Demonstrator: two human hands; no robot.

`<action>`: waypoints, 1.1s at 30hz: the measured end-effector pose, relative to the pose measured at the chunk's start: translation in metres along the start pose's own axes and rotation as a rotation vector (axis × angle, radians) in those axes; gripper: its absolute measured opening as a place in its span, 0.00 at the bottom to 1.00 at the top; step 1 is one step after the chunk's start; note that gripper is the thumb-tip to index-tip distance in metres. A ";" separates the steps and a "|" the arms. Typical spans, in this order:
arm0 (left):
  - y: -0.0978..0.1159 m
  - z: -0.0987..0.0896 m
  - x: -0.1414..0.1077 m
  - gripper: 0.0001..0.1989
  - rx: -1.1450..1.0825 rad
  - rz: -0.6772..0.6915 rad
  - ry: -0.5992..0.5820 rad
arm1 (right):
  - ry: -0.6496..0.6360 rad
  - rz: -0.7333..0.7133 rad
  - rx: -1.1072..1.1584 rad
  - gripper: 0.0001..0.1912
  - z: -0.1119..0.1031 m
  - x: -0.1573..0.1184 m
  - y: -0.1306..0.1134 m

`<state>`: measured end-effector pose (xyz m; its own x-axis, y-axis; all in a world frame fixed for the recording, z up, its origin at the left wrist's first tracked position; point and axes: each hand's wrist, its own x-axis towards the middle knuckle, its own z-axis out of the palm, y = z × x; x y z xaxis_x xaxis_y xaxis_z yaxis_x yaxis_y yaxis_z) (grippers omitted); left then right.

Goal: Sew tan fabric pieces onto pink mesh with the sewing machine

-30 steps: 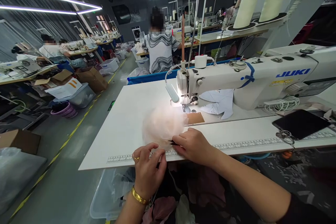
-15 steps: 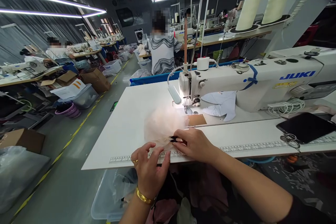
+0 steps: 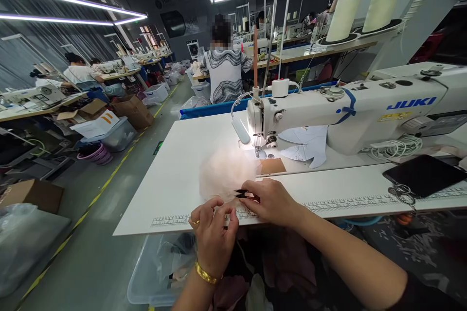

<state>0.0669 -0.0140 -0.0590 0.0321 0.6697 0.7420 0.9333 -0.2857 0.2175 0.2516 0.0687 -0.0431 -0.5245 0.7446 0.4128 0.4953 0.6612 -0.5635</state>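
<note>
A fluffy heap of sheer, pale peach fabric lies on the white sewing table, left of the machine's needle area. My right hand is closed around small black thread snips, whose points face left at the fabric's near edge. My left hand, with a ring and a gold bracelet, has its fingers curled in at the front of the heap, closed on the fabric's edge. The exact pinch is partly hidden by the fingers.
A JUKI sewing machine stands behind and right of my hands. White paper pattern pieces lie under its arm. A black phone and keys lie to the right. A clear plastic bin sits below the table edge.
My left hand has shifted right, closer to the snips, and its fingers have curled in more. My right hand with the snips stays almost in place.
</note>
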 end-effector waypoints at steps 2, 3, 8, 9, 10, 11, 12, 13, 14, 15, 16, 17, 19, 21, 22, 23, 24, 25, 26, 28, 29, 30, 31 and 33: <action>0.002 -0.001 0.000 0.06 -0.013 -0.002 -0.006 | 0.006 -0.018 -0.011 0.08 -0.001 -0.001 0.000; 0.002 -0.002 0.000 0.06 -0.022 -0.005 -0.012 | 0.007 -0.033 -0.020 0.08 -0.002 -0.002 0.000; 0.007 -0.005 -0.004 0.05 -0.093 -0.025 -0.048 | -0.005 -0.128 -0.076 0.07 -0.010 -0.013 0.009; 0.009 -0.005 -0.005 0.05 -0.106 -0.028 -0.055 | -0.015 -0.145 -0.087 0.06 -0.011 -0.017 0.011; 0.010 -0.005 -0.007 0.05 -0.116 -0.031 -0.063 | -0.030 -0.162 -0.098 0.06 -0.013 -0.020 0.013; 0.011 -0.005 -0.008 0.05 -0.121 -0.032 -0.067 | -0.048 -0.177 -0.112 0.06 -0.014 -0.023 0.014; 0.012 -0.005 -0.009 0.05 -0.125 -0.032 -0.071 | -0.067 -0.191 -0.128 0.06 -0.014 -0.026 0.015; 0.013 -0.004 -0.010 0.05 -0.129 -0.031 -0.072 | -0.084 -0.203 -0.146 0.07 -0.014 -0.028 0.015; 0.014 -0.004 -0.011 0.05 -0.133 -0.030 -0.070 | -0.098 -0.214 -0.165 0.08 -0.013 -0.029 0.014; 0.015 -0.003 -0.011 0.05 -0.138 -0.029 -0.068 | -0.110 -0.224 -0.178 0.09 -0.012 -0.030 0.013; 0.016 -0.003 -0.011 0.05 -0.143 -0.028 -0.066 | -0.117 -0.235 -0.183 0.10 -0.010 -0.030 0.012; 0.016 -0.002 -0.011 0.05 -0.149 -0.029 -0.068 | -0.121 -0.246 -0.178 0.10 -0.009 -0.030 0.011; 0.017 -0.002 -0.010 0.05 -0.159 -0.033 -0.072 | -0.117 -0.262 -0.147 0.11 -0.005 -0.028 0.010; 0.017 -0.002 -0.009 0.05 -0.170 -0.034 -0.074 | -0.104 -0.261 -0.106 0.11 -0.001 -0.025 0.009; 0.016 -0.002 -0.009 0.05 -0.173 -0.034 -0.075 | -0.098 -0.251 -0.087 0.12 0.001 -0.024 0.008; 0.016 -0.002 -0.009 0.05 -0.176 -0.033 -0.075 | -0.093 -0.237 -0.070 0.12 0.002 -0.022 0.008; 0.016 -0.002 -0.009 0.04 -0.177 -0.031 -0.074 | -0.089 -0.220 -0.054 0.12 0.003 -0.021 0.008; 0.015 -0.002 -0.009 0.04 -0.178 -0.032 -0.075 | -0.089 -0.204 -0.039 0.12 0.004 -0.020 0.008; 0.015 -0.002 -0.009 0.04 -0.182 -0.033 -0.074 | -0.093 -0.187 -0.023 0.12 0.005 -0.020 0.008; 0.015 -0.002 -0.010 0.05 -0.197 -0.035 -0.072 | -0.098 -0.158 0.015 0.11 0.004 -0.019 0.009; 0.015 -0.003 -0.010 0.05 -0.207 -0.034 -0.077 | -0.098 -0.144 0.037 0.10 0.004 -0.020 0.009; 0.015 -0.004 -0.010 0.05 -0.217 -0.032 -0.085 | -0.093 -0.126 0.059 0.09 0.002 -0.021 0.010; 0.016 -0.005 -0.009 0.06 -0.230 -0.026 -0.099 | -0.085 -0.104 0.074 0.08 0.000 -0.022 0.011; 0.017 -0.007 -0.007 0.10 -0.269 -0.005 -0.130 | -0.060 -0.052 0.082 0.06 -0.005 -0.026 0.016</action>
<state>0.0796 -0.0286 -0.0563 0.0897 0.7490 0.6565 0.8059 -0.4418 0.3940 0.2762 0.0606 -0.0593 -0.5896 0.7012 0.4008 0.4095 0.6873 -0.6000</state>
